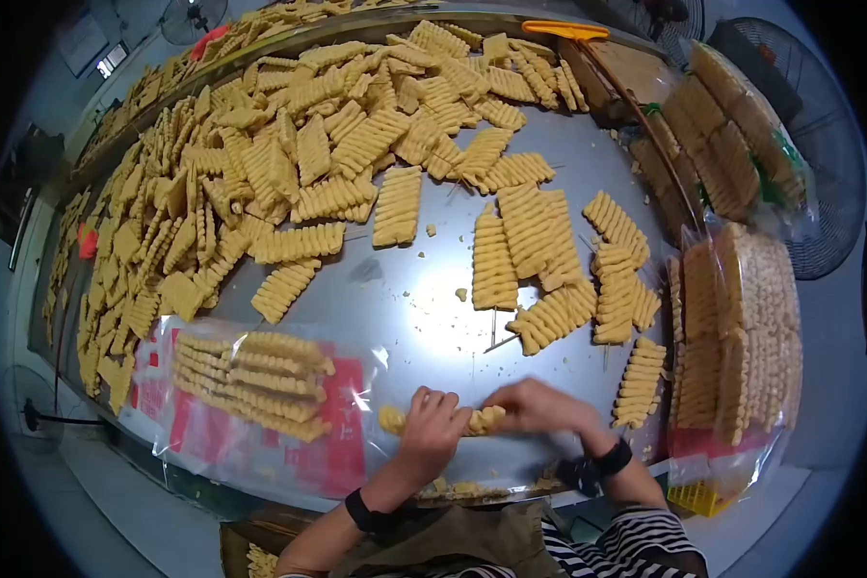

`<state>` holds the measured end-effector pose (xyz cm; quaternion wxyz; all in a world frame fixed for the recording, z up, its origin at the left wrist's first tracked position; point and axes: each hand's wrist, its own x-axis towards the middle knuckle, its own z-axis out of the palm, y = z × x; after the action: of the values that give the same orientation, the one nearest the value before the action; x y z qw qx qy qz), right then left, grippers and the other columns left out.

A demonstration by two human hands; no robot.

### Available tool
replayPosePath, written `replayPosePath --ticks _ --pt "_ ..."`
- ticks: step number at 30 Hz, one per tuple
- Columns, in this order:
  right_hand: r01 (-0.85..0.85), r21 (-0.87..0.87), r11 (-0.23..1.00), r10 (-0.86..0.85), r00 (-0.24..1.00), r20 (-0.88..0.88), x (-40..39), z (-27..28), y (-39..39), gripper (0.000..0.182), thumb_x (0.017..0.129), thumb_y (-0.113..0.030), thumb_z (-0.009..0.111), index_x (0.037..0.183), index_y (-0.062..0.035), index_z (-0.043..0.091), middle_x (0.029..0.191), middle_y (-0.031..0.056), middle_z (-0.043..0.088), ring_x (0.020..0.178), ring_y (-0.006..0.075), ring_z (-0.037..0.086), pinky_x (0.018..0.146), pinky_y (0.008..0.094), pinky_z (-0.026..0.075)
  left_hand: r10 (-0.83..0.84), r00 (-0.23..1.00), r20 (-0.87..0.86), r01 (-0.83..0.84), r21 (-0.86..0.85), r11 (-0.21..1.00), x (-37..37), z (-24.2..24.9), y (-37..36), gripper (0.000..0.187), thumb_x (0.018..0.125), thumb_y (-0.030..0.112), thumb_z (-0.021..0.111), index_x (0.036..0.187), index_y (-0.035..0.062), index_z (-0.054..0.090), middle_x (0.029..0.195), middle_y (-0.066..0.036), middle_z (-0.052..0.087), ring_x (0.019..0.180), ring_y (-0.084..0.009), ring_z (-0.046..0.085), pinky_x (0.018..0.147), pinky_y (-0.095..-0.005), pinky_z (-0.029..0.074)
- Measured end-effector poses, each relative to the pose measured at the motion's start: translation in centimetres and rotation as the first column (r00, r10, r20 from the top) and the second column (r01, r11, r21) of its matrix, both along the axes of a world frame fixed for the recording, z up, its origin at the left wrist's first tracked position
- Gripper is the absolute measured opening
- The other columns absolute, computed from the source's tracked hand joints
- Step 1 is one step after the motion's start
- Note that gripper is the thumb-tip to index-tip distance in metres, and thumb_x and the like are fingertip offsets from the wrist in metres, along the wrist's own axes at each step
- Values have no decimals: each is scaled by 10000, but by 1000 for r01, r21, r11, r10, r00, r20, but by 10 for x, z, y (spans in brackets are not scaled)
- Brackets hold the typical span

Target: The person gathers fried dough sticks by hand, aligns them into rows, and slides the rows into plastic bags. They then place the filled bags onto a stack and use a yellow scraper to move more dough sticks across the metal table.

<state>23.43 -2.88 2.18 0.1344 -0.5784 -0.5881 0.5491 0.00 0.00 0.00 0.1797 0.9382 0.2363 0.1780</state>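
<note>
Near the table's front edge, my left hand [433,424] is closed over a yellow ridged snack piece [392,418], whose ends show on both sides of the fingers. My right hand [541,407] is curled at that piece's right end; its fingers are slightly blurred, and what they pinch is hidden. Left of my hands lies a clear plastic bag [342,424] with pink-red print, with several ridged pieces [250,380] lined up on it. Loose ridged pieces [549,318], some with thin metal skewers [494,332], lie ahead of my right hand.
A large heap of ridged pieces [289,159] covers the back and left of the metal table [405,299]. Filled bags [742,337] stand along the right edge, others [732,135] behind. An orange-handled tool [565,30] rests on the back rim. Fans [809,116] stand beyond the table.
</note>
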Motion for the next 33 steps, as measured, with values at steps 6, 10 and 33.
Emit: replayPosePath --ticks 6,10,33 --pt "244 766 595 -784 386 487 91 -40 134 723 680 -544 743 1057 52 581 944 197 562 952 310 513 828 407 379 18 991 -136 -15 22 1000 8 -36 -25 272 640 153 708 867 60 592 857 -105 545 841 -277 531 773 -386 410" --pt "146 762 631 -772 211 599 85 -67 175 588 728 -377 743 1100 36 552 1016 191 546 1034 328 483 885 400 338 10 957 -290 -62 -170 984 3 -43 -43 358 686 283 730 933 72 581 872 -96 554 866 -267 533 776 -377 413" --pt "192 503 843 -330 922 201 -17 -19 -131 335 695 62 620 1014 -37 647 847 152 650 815 343 591 741 401 457 -60 998 -2 60 -2 998 15 -22 -33 194 754 54 539 944 70 575 833 -71 559 810 -244 549 705 -369 384"
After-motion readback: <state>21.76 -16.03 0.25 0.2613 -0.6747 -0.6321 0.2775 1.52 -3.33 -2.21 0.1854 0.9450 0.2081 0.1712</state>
